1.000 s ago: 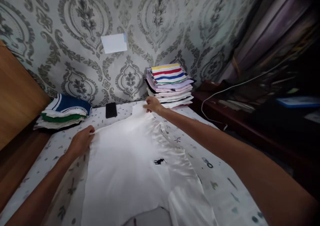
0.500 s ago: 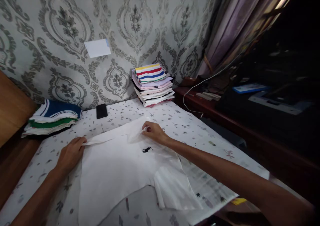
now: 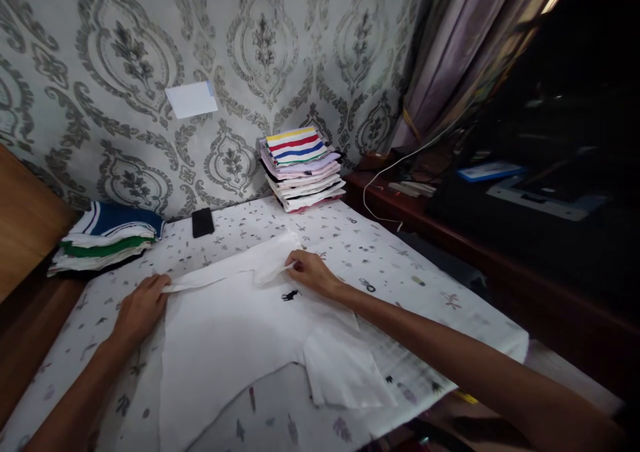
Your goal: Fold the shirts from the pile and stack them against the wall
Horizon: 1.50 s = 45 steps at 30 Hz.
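A white shirt with a small black horse-rider emblem lies spread on the patterned cloth, its short sleeve pointing toward the lower right. At the shirt's left far corner, my left hand pinches the folded edge. My right hand is closed on the fabric above the emblem, holding a lifted fold of it. Along the far side, a strip of the shirt is folded over between the two hands. The fingertips of my left hand are partly hidden from view.
A tall stack of folded clothes stands against the wall, with a striped one on top. Another folded pile sits at the left beside a wooden panel. A black phone lies between them. A white cable hangs at the right.
My right hand has come slightly nearer to me, drawing the held fabric down, and the folded strip along the far edge lies flatter. My left hand stays at its corner.
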Motion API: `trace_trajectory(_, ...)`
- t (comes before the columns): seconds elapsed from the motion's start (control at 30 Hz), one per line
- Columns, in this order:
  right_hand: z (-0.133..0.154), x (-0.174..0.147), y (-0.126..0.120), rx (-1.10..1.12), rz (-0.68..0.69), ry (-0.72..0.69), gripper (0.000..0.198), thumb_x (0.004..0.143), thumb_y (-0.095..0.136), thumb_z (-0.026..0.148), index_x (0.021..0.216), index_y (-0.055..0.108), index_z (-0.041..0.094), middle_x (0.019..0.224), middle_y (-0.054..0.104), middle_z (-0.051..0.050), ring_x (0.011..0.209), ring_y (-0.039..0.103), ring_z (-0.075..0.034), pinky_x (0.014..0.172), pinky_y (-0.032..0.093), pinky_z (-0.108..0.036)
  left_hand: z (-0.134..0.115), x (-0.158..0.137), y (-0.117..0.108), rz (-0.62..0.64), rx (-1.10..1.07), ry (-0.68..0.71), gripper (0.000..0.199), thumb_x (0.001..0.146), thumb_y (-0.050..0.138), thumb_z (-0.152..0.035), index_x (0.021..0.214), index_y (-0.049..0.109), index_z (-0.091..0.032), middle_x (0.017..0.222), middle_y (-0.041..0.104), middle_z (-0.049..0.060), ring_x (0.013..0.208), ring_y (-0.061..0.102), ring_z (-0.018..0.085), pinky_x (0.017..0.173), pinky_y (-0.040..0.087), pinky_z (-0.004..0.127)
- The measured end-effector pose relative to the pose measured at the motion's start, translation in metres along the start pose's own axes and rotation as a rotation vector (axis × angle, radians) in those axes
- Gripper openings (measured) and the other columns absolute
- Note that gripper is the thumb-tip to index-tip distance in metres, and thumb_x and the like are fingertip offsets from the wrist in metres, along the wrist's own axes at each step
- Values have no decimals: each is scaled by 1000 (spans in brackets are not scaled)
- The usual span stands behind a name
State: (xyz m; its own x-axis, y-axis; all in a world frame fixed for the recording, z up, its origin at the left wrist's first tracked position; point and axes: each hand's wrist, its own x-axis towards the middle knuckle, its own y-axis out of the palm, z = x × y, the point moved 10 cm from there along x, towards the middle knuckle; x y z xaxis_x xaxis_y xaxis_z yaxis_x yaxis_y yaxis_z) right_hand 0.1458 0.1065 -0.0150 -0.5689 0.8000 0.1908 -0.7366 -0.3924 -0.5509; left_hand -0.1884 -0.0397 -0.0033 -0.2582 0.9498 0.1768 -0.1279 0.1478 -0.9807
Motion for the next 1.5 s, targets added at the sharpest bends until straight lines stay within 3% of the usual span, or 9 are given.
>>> trace_trajectory(0.23, 0, -5, 4, -207, 42, -91, 12, 75, 56, 9, 79, 62, 19, 81, 63, -1, 67, 56, -13, 64, 40, -24, -4, -1, -12, -47, -20, -2, 27, 88, 38, -16, 100, 62, -21, 113, 66, 10, 110, 59, 25, 81, 51, 34)
trace_trajectory(0.47, 1, -18, 7, -407, 138, -144, 8, 83, 59, 20, 82, 67, 21, 97, 68, -3, 69, 58, -14, 67, 40, -28, -2, -5, -1, 73, -16, 74, 33, 88, 35, -13, 90, 66, -22, 103, 68, 9, 105, 60, 26, 82, 49, 36)
trace_trajectory(0.63, 9, 7, -6, -389, 80, -134, 38, 97, 44, 44, 80, 69, 21, 89, 70, -6, 72, 62, -19, 67, 43, -31, -4, 5, -17, -65, -151, 6, 35, 88, 35, -18, 100, 69, -20, 113, 70, 9, 110, 61, 26, 92, 50, 37)
trace_trajectory(0.77, 17, 56, 20, -453, 96, -189, 36, 99, 39, 33, 104, 71, 16, 113, 70, -13, 104, 64, -25, 91, 47, -35, -50, 26, -6, -65, -325, 37, 47, 98, 29, -30, 129, 60, -14, 133, 65, 11, 124, 57, 23, 109, 42, 38)
trace_trajectory(0.9, -10, 86, 57, -595, 201, -160, 48, 100, 38, 33, 138, 52, 7, 150, 47, -19, 143, 38, -29, 117, 29, -42, -83, 32, 35, 134, -285, 78, 62, 101, 28, -45, 151, 38, -10, 158, 40, 15, 147, 34, 26, 120, 27, 45)
trace_trajectory(1.03, -41, 88, 62, -681, 175, -114, 62, 102, 30, 48, 149, 39, 8, 159, 35, -18, 150, 26, -29, 122, 17, -45, -56, 20, 60, 192, -137, 18, 69, 100, 26, -52, 154, 31, -10, 163, 25, 16, 153, 20, 28, 122, 18, 53)
trace_trajectory(1.2, -46, 86, 61, -707, 179, -96, 67, 102, 27, 52, 150, 37, 7, 161, 31, -19, 151, 22, -29, 123, 16, -42, -16, 7, 66, 202, -89, -122, 75, 99, 22, -55, 156, 27, -6, 164, 21, 19, 153, 16, 31, 118, 22, 60)
trace_trajectory(1.33, -39, 83, 58, -710, 150, -94, 63, 102, 29, 50, 149, 40, 10, 160, 34, -18, 151, 23, -28, 122, 18, -43, -10, 4, 65, 142, -98, -168, 77, 98, 24, -57, 154, 30, -5, 163, 24, 21, 153, 17, 33, 117, 23, 59)
trace_trajectory(1.5, -52, 79, 44, -742, 148, 63, 66, 103, 26, 54, 153, 34, 12, 163, 26, -19, 153, 17, -29, 121, 10, -57, -7, 4, 69, 120, -116, -194, 81, 96, 23, -61, 154, 30, -4, 163, 24, 21, 153, 18, 33, 118, 22, 58)
